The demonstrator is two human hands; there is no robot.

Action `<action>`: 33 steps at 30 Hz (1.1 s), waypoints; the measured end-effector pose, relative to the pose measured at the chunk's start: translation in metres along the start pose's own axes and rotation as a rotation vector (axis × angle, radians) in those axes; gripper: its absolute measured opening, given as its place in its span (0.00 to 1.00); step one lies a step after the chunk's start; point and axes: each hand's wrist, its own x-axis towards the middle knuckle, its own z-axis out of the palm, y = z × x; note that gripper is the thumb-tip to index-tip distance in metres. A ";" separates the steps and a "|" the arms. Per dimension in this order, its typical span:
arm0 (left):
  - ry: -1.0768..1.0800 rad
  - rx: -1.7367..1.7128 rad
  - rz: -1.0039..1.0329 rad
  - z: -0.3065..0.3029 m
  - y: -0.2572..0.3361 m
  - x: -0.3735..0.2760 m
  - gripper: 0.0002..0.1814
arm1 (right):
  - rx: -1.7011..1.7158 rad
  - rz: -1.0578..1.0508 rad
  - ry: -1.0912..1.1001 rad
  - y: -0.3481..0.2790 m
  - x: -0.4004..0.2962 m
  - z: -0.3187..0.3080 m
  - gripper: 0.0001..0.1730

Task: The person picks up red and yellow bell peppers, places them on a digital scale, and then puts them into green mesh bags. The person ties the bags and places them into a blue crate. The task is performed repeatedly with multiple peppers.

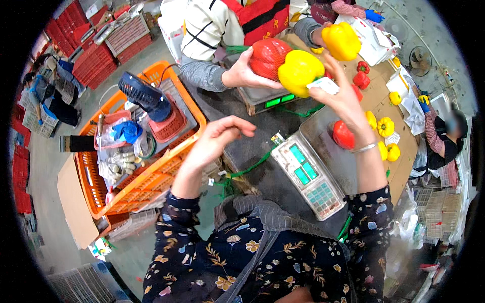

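Observation:
My left hand [229, 132] is over the dark table, fingers loosely bent and holding nothing. My right hand [337, 89] has a small white label [326, 85] at its thumb and fingers, right beside a yellow bell pepper [301, 72]. Against that pepper lies a red bell pepper [268, 58] in netting, with a co-worker's hand [255, 74] under it. The co-worker's other hand is at another yellow bell pepper [341, 41]. Below my hands stands a digital scale [308, 176] with lit green displays; a red bell pepper [343, 135] is by its plate, partly behind my right forearm.
A second scale [261, 99] stands before the co-worker. At left, an orange plastic crate [151, 170] carries a dark fan [146, 96], gloves [117, 164] and a small basket. Loose peppers lie on cardboard [403, 151] at right. Green netting [255, 166] crosses the table. Other workers are farther off.

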 end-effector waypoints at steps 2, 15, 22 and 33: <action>0.008 -0.085 -0.004 0.022 -0.001 0.013 0.16 | -0.023 -0.081 0.060 0.003 0.014 0.013 0.60; 0.100 -0.273 0.021 0.059 -0.014 0.065 0.19 | 0.058 -0.217 0.265 -0.013 0.039 -0.015 0.55; -0.147 -0.428 0.056 0.105 0.019 0.107 0.30 | 0.453 -0.132 0.344 -0.019 -0.070 -0.061 0.56; -0.455 -0.983 0.013 0.224 0.030 0.125 0.47 | 0.720 -0.087 0.557 0.012 -0.190 -0.069 0.56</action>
